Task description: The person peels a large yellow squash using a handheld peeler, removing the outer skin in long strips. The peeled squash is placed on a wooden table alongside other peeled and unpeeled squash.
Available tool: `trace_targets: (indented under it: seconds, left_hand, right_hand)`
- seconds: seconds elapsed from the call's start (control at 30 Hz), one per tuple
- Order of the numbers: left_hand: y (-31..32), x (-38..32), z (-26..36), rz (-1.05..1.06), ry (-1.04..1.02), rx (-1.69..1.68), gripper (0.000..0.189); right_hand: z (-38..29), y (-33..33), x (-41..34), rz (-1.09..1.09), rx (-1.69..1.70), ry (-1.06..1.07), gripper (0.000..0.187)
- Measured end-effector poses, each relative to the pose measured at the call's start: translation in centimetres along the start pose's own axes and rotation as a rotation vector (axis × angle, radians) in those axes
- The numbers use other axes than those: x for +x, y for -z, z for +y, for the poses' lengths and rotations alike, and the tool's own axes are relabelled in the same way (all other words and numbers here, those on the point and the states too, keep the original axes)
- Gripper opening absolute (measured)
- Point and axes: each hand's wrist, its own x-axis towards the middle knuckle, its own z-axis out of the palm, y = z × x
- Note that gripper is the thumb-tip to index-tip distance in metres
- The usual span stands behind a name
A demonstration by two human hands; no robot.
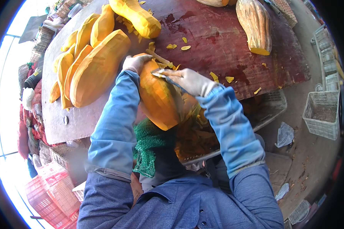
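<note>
A large, partly peeled orange squash (157,94) leans toward me at the table's near edge. My gloved left hand (137,63) grips its upper end. In my gloved right hand (193,81) is a peeler (160,73), its metal head against the squash's upper face. Some darker skin shows along the right side of the squash. Just beyond both hands lies a wooden-looking stick (160,58) among peel scraps. Left of my left hand rests a big peeled squash (100,68), with peeled pieces piled beside it.
The red-brown tabletop (209,37) carries scattered peel. An unpeeled squash (255,25) lies at the far right, and a peeled yellow one (137,17) at the back. Below the near edge are a tub of peelings (192,146) and green netting (147,146). A crate (321,113) stands on the floor.
</note>
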Motion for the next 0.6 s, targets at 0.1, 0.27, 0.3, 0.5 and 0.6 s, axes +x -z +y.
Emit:
trace_targets:
  seconds: [0.1,0.27,0.3,0.5,0.6]
  left_hand:
    - [0.2,0.4,-0.9,-0.023,-0.002,-0.044,0.077]
    - [0.5,-0.1,-0.4,0.007,0.015,0.002,0.08]
    - [0.4,0.1,-0.7,0.009,0.014,0.017,0.081]
    - [0.5,-0.7,0.1,0.012,0.015,0.0,0.085]
    - [0.7,-0.3,-0.6,0.004,0.034,-0.022,0.084]
  right_hand:
    - [1.6,-1.4,-1.3,0.068,-0.012,0.192,0.041]
    - [1.6,-6.7,-15.5,0.128,0.257,-0.183,0.046]
    - [1.1,-8.0,-18.0,0.134,0.298,-0.286,0.044]
    - [-0.1,-8.8,-21.3,0.166,0.537,-0.346,0.043]
    - [-1.9,-4.8,-12.6,0.095,0.246,-0.038,0.042]
